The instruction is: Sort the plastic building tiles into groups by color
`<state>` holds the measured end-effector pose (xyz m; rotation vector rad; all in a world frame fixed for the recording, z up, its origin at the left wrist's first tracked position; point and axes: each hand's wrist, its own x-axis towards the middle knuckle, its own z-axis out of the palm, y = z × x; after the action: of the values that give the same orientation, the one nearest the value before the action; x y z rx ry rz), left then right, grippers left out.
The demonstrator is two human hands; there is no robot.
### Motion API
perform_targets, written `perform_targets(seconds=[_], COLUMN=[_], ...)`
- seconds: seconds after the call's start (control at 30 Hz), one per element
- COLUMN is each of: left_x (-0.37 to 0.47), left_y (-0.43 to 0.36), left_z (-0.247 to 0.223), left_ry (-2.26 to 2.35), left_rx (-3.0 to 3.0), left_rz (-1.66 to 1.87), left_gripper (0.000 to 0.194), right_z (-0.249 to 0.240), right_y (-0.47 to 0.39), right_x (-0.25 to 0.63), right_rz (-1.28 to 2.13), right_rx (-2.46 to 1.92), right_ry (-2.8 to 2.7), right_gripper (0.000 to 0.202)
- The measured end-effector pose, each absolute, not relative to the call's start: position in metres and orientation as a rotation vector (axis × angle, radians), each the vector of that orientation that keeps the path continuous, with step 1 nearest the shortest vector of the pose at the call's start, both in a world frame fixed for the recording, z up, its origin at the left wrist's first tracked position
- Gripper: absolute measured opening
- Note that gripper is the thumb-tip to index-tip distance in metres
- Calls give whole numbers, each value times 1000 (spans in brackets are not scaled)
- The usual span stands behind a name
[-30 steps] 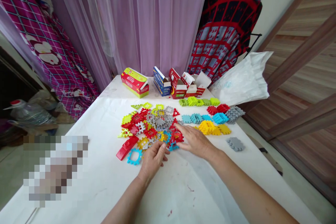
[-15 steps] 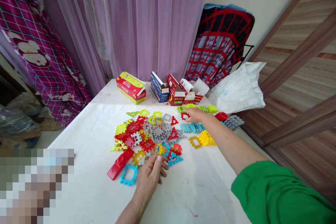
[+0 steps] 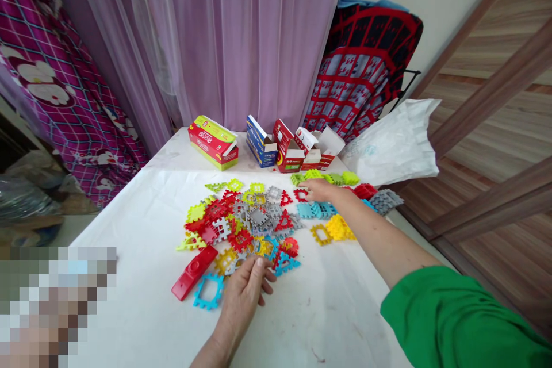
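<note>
A mixed heap of toothed plastic pieces, with a grey piece (image 3: 257,217) near its middle, lies on the white table. My left hand (image 3: 246,287) hovers at the heap's front edge, fingers loosely apart and holding nothing, right of a blue square frame (image 3: 209,291). My right hand (image 3: 317,190) reaches to the sorted groups at the right, its fingertips at a red square piece (image 3: 301,195); its grip is too small to make out. Around it are green pieces (image 3: 313,175), light blue pieces (image 3: 322,210) and yellow pieces (image 3: 340,227). Grey pieces (image 3: 387,201) lie farther right.
A red block (image 3: 194,273) lies left of the heap. Along the back stand a red and green box (image 3: 212,144), a blue box (image 3: 260,145) and opened red boxes (image 3: 287,149). A white bag (image 3: 392,144) is at the back right. A pixelated area covers the lower left.
The red piece at my right fingertips now lies slightly farther left and shows more fully. My left hand has barely moved. The view has shifted slightly.
</note>
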<state>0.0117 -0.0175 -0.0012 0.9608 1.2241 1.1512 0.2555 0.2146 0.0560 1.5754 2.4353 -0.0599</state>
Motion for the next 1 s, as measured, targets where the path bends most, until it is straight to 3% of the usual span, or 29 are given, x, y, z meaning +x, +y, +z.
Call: perform_targets(seconds=[0.37,0.7,1.0], left_x=[-5,-48,-49], left_y=[-9,-2,1], left_z=[6,23,23], left_ry=[1126,1192,1154], left_rx=[785,595,510], left_rz=[1235,1805,1801], left_gripper=[60,54,53], right_z=[73,58,50], right_y=[189,153,147], right_x=[205,68,16], right_rz=[-27,-154,-269], right_rx=[1437,1376,1504], right_ry=[2699,2935,2832], right_gripper=[36,29,56])
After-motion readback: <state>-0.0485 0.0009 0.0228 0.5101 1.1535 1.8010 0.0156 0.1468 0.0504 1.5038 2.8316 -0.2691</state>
